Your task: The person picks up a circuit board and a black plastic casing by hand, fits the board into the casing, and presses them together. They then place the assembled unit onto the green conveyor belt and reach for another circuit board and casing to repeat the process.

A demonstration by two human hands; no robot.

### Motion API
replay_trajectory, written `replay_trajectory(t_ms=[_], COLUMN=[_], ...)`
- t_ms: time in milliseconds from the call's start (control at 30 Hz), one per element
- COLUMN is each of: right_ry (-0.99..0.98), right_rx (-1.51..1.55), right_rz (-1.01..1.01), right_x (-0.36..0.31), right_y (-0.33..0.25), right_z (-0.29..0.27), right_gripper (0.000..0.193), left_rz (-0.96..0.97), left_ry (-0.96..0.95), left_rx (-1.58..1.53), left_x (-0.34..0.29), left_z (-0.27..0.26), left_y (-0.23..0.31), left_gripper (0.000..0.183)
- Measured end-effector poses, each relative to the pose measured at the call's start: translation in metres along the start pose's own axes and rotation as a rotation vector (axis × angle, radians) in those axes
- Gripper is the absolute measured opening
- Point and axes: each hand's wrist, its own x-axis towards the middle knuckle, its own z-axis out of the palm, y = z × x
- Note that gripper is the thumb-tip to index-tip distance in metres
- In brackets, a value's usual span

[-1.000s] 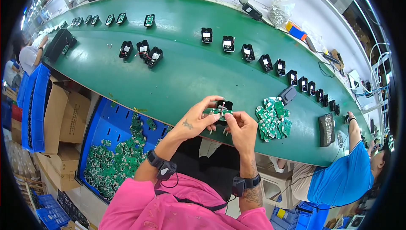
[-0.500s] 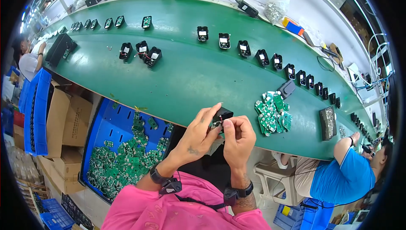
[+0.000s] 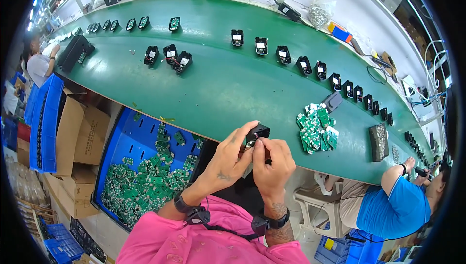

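Observation:
Near the front edge of the green bench, my left hand [image 3: 224, 159] is closed round a small black plastic housing [image 3: 261, 130]. A bit of green circuit board [image 3: 249, 144] shows at the housing's near side, between my fingers. My right hand [image 3: 273, 169] presses thumb and forefinger together right against that spot. Whatever the right fingertips pinch is too small and too covered to make out. To the right of my hands lies a heap of green circuit boards [image 3: 316, 130], with a dark grey cover [image 3: 332, 102] beside it.
Black housings [image 3: 261, 46] line the bench [image 3: 218, 94]; three with wires [image 3: 183, 62] stand left of centre. Below the front edge, a blue bin [image 3: 131, 142] holds many circuit boards. A black box [image 3: 75, 52] stands far left. A co-worker in blue [image 3: 403, 205] sits at the right.
The bench scene has shifted slightly right in view. My right fingertips have drawn closer together at the housing's near side; my left hand keeps its hold.

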Motion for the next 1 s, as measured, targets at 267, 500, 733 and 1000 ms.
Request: replay_trajectory(t_ms=[267, 500, 733, 1000], right_ry=[-0.002, -0.045, -0.107, -0.221], right_rx=[0.254, 0.347, 0.277, 0.022], right_rz=[0.118, 0.117, 0.103, -0.056], right_x=[-0.007, -0.004, -0.004, 0.009], right_y=[0.001, -0.002, -0.016, -0.031], right_z=[-0.007, -0.014, -0.026, -0.042], right_gripper=[0.008, 0.007, 0.004, 0.004], left_rz=[-0.045, 0.030, -0.014, 0.077], left_ry=[0.038, 0.034, 0.180, 0.216], left_rx=[-0.071, 0.099, -0.122, 0.060], left_x=[-0.005, -0.010, -0.017, -0.025], left_z=[0.004, 0.010, 0.008, 0.008], left_y=[0.014, 0.022, 0.031, 0.036], left_gripper=[0.053, 0.055, 0.056, 0.057])
